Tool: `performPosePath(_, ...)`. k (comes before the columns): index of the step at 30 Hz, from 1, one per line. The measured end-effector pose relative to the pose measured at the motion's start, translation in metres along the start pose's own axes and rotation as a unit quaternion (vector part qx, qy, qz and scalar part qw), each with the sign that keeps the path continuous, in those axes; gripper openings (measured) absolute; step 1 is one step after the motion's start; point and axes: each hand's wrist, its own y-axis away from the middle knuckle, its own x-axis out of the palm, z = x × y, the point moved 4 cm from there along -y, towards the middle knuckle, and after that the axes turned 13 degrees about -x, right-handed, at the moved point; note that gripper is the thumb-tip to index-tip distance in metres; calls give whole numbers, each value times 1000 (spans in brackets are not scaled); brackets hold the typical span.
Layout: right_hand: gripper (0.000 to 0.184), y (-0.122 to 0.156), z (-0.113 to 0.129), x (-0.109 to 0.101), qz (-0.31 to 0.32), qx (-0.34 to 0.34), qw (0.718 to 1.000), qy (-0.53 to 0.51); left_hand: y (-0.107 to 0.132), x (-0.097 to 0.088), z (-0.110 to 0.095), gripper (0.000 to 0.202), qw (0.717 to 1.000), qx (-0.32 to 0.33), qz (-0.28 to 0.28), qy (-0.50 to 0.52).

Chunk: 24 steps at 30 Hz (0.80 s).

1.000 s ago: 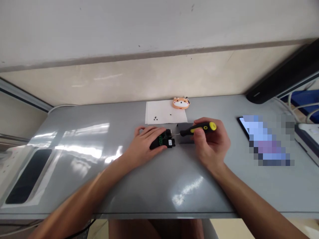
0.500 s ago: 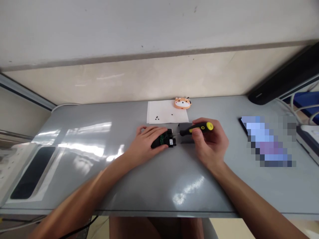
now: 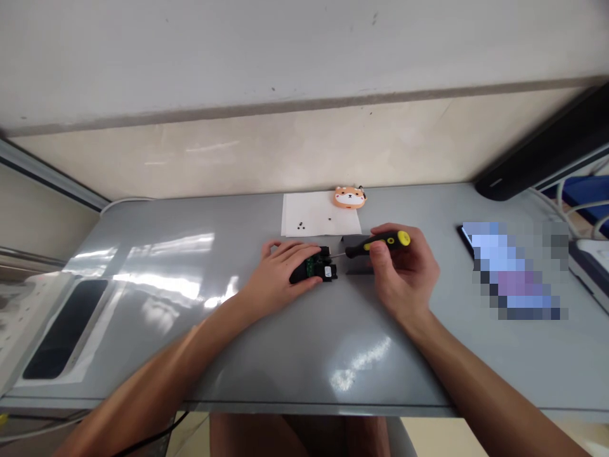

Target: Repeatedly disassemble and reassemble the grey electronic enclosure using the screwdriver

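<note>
My left hand (image 3: 278, 278) is closed around an opened black device (image 3: 328, 273) with a green circuit board (image 3: 311, 265) and a small white label, pressing it against the desk. My right hand (image 3: 406, 273) grips a black and yellow screwdriver (image 3: 387, 242), held nearly level. Its thin shaft points left, and the tip reaches the device's right end; whether it sits in a screw is too small to tell. Under the screwdriver lies a dark grey flat part (image 3: 353, 241), partly hidden by my right hand.
White paper (image 3: 309, 209) behind my hands bears several tiny dark screws (image 3: 301, 226) and an orange animal-faced case (image 3: 349, 198). A dark phone (image 3: 66, 327) lies at left, a blurred-out screen (image 3: 511, 270) at right. A black cylindrical object (image 3: 537, 146) stands at back right, by the wall.
Both hands keep their hold and stay in nearly the same place. The whole view has shifted very slightly.
</note>
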Motion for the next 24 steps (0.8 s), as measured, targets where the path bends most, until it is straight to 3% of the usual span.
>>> performPosePath(24,14,0,-2,0,-13,21,1000,-1,0,0,-2,40,1000,12,-6,-10)
